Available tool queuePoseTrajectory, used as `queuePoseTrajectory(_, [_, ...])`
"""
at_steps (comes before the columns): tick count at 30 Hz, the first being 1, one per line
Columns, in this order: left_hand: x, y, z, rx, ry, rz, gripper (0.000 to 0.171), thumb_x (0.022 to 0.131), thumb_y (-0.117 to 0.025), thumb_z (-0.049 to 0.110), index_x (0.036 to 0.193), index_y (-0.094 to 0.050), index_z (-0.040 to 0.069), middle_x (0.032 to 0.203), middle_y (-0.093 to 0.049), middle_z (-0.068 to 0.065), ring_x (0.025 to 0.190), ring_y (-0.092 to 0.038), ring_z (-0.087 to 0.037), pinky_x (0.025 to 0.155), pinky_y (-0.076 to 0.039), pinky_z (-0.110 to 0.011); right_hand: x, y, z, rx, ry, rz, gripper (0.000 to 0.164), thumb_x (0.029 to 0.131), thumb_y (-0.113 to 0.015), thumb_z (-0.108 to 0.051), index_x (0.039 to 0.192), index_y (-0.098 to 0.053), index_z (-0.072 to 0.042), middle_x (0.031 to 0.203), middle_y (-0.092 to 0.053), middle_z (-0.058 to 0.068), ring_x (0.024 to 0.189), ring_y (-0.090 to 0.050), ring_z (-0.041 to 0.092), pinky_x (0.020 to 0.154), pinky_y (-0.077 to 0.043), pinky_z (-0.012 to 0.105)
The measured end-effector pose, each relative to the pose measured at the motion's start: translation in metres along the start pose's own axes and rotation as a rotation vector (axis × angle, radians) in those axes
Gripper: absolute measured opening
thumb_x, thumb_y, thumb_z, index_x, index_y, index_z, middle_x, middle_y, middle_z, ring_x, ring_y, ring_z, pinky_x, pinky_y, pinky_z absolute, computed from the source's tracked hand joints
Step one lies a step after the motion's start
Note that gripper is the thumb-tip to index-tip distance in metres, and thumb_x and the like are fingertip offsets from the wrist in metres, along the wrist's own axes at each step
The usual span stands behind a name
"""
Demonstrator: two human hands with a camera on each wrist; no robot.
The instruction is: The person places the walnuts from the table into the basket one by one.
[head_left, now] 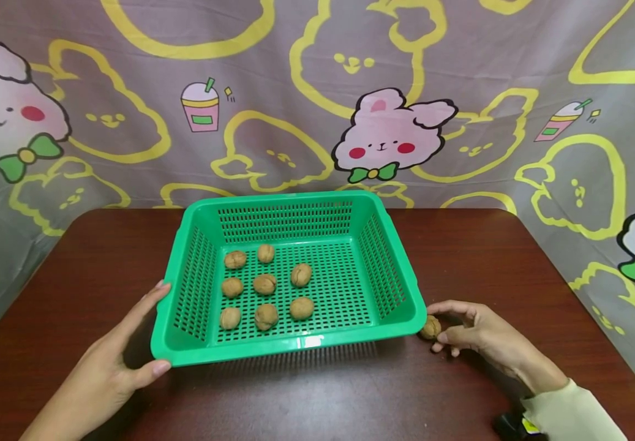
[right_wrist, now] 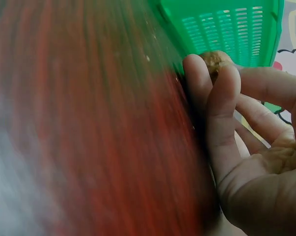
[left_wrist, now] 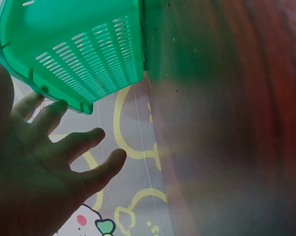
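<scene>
A green plastic basket (head_left: 295,344) with slotted walls stands mid-table, and several walnuts (head_left: 264,284) lie spread over the left and middle of its floor. At the basket's left side my left hand (head_left: 105,361) spreads its fingers, thumb at the front corner and fingertips at the left rim. In the left wrist view, fingertips (left_wrist: 59,105) meet the outer rim while other fingers stand apart from it. Just outside the front right corner, my right hand (head_left: 485,337) pinches a single walnut (head_left: 431,327) between thumb and fingers, low by the table. The right wrist view shows that walnut (right_wrist: 216,61) partly hidden behind the fingers.
The dark brown wooden table (head_left: 350,392) carries the basket. Behind and around it hangs a grey cloth (head_left: 273,79) printed with yellow outlines and cartoon rabbits. A small black object (head_left: 511,425) sits beside the right sleeve (head_left: 573,413).
</scene>
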State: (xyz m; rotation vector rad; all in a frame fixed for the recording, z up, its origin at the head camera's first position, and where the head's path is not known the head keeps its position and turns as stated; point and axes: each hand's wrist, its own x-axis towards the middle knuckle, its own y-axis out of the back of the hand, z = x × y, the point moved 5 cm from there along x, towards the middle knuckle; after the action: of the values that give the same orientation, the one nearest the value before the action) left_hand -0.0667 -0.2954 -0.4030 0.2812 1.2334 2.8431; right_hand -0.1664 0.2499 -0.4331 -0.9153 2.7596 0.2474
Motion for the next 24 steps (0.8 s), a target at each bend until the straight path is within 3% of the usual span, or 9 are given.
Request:
queuePoseTrajectory(10, [0.0,0.001,0.002,-0.018,-0.003,-0.005,0.108,0.083,-0.088,0.02,0.168,-0.023,0.035,0.172,-0.021,0.023,0.137,-0.019,0.025,0.097,-0.033,-0.078,-0.001,0.003,-0.004,0.041,0.017,0.023,0.036,0.1,-0.062,0.001,0.13,-0.069,-0.017,0.106,-0.077,0.003,0.089,-0.077,0.018,0.073,-0.061,0.032])
queuePoseTrajectory(18, [0.0,0.001,0.002,-0.03,0.0,-0.011,0.108,0.084,-0.088,0.019,0.168,-0.023,0.035,0.172,-0.021,0.024,0.138,-0.018,0.025,0.099,-0.031,-0.081,-0.004,0.018,-0.027,0.044,0.082,0.103,0.035,0.1,-0.061,0.005,0.131,-0.068,-0.009,0.108,-0.077,0.001,0.088,-0.077,0.016,0.076,-0.061,0.028])
queuePoseTrajectory(20, [-0.001,0.0,0.002,-0.018,-0.008,-0.004,0.107,0.083,-0.088,0.018,0.168,-0.024,0.034,0.172,-0.021,0.023,0.139,-0.018,0.025,0.116,-0.029,-0.066,-0.003,0.022,-0.037,0.045,0.094,0.118,0.035,0.1,-0.06,0.006,0.132,-0.068,-0.008,0.108,-0.077,0.002,0.088,-0.077,0.017,0.075,-0.061,0.028])
queuePoseTrajectory(22, [-0.001,0.001,0.002,-0.005,-0.014,0.004,0.107,0.083,-0.088,0.018,0.168,-0.024,0.033,0.172,-0.022,0.023,0.14,-0.018,0.025,0.125,-0.024,-0.042,-0.001,0.025,-0.047,0.041,0.103,0.13,0.035,0.1,-0.06,0.006,0.132,-0.068,-0.008,0.108,-0.077,0.002,0.088,-0.077,0.017,0.075,-0.061,0.028])
queuePoseTrajectory(24, [-0.001,0.0,0.001,-0.001,-0.016,0.006,0.107,0.083,-0.088,0.018,0.168,-0.024,0.033,0.172,-0.022,0.023,0.14,-0.018,0.025,0.124,-0.023,-0.039,0.002,0.027,-0.059,0.043,0.116,0.132,0.035,0.101,-0.059,0.006,0.132,-0.068,-0.007,0.109,-0.076,0.002,0.088,-0.077,0.018,0.075,-0.061,0.028])
